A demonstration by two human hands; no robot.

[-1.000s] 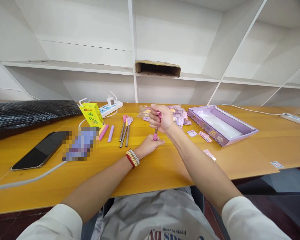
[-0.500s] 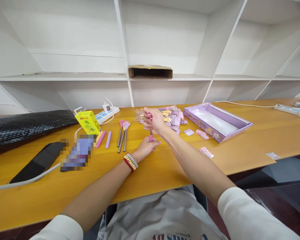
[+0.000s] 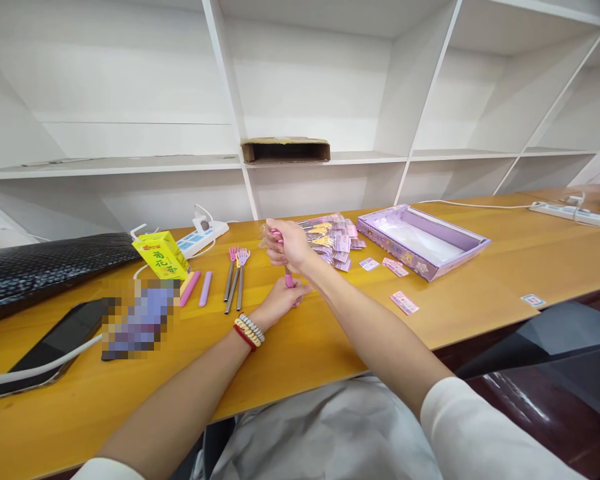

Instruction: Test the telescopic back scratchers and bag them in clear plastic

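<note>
My left hand (image 3: 279,301) is closed round the pink handle of a back scratcher (image 3: 289,280), just over the table. Above it, my right hand (image 3: 291,245) grips the upper end, where a bit of pink shows between the fingers. A short length of metal rod is visible between the two hands. To the left lie several loose back scratcher heads on metal rods (image 3: 233,283), with pink, yellow and purple hand shapes. Beside them are a purple handle (image 3: 205,289) and a pink handle (image 3: 191,289), with a yellow one partly hidden.
Packaged back scratchers (image 3: 333,240) are piled behind my right hand. A purple open box (image 3: 433,267) stands right, with small printed cards (image 3: 404,303) nearby. At left are a yellow drink carton (image 3: 163,256), a power strip (image 3: 203,239), a phone (image 3: 55,343) and a white cable (image 3: 70,357).
The whole view has shifted, so the table things appear further left. Both hands keep hold of the back scratcher in nearly the same pose.
</note>
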